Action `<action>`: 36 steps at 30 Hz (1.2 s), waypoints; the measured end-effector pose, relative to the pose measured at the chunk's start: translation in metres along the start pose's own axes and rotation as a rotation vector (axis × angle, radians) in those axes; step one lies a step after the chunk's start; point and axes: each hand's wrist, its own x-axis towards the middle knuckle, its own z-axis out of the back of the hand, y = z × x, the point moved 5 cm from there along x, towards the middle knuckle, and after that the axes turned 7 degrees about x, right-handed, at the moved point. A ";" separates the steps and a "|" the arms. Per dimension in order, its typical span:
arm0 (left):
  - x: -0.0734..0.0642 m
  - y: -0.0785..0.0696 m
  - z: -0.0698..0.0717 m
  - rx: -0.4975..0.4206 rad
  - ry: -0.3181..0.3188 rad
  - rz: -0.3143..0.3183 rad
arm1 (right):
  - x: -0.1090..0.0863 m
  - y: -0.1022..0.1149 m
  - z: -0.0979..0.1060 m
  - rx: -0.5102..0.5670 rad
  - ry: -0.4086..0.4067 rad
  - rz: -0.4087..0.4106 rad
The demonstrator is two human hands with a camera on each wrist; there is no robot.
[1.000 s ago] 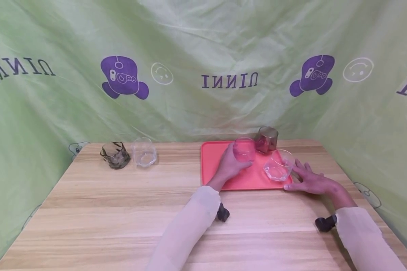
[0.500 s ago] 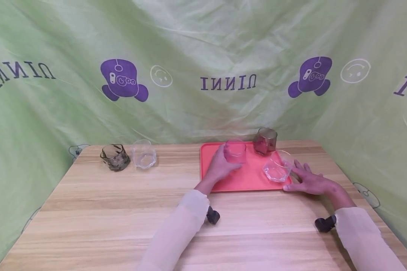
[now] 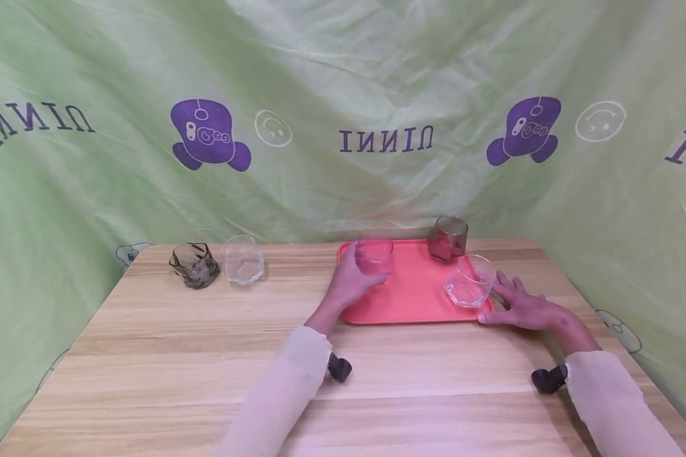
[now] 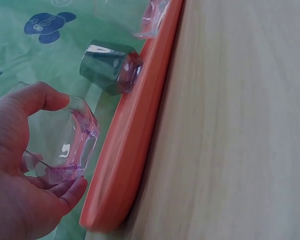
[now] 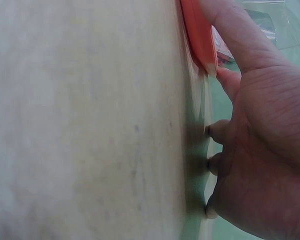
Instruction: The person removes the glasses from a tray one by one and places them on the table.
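In the head view my left hand (image 3: 350,280) grips a clear glass (image 3: 377,254) over the left part of the red tray (image 3: 414,298). The left wrist view shows the thumb and fingers curled round that glass (image 4: 72,142), which sits close to the tray's rim (image 4: 121,165). My right hand (image 3: 523,308) rests at the tray's front right corner with its fingers spread. Its thumb and forefinger touch the corner in the right wrist view, and the other fingertips (image 5: 218,131) stand on the table. A second clear glass (image 3: 467,287) stands on the tray beside this hand.
A smoky grey glass (image 3: 448,240) stands at the tray's back right. On the table's left are a dark patterned glass (image 3: 195,268) and another clear glass (image 3: 243,263). Behind the wooden table (image 3: 166,355) hangs a green printed cloth (image 3: 314,178).
My left hand has moved left across the tray with the clear glass, from beside the smoky glass to the tray's left side. My right hand has stayed at the corner.
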 end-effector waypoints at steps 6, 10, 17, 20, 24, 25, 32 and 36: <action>-0.002 0.009 0.026 -0.049 -0.030 0.007 | 0.000 -0.001 0.000 0.001 0.000 -0.001; -0.004 0.018 0.041 -0.054 -0.057 0.016 | 0.000 -0.002 0.000 0.003 0.000 -0.005; -0.007 0.033 0.065 -0.019 -0.087 0.052 | -0.002 -0.001 0.000 0.003 0.001 0.000; -0.008 0.038 0.075 -0.013 -0.092 0.062 | -0.002 0.000 0.000 0.002 -0.001 0.004; -0.009 0.044 0.088 -0.009 -0.104 0.080 | -0.002 0.000 0.000 0.010 0.000 0.007; -0.009 0.045 0.091 -0.010 -0.106 0.085 | -0.002 0.000 0.000 0.012 0.001 0.006; -0.006 0.055 0.107 -0.010 -0.118 0.108 | -0.001 0.001 0.001 0.009 0.001 -0.001; -0.005 0.060 0.113 0.019 -0.123 0.129 | -0.001 0.001 0.001 0.005 0.003 -0.002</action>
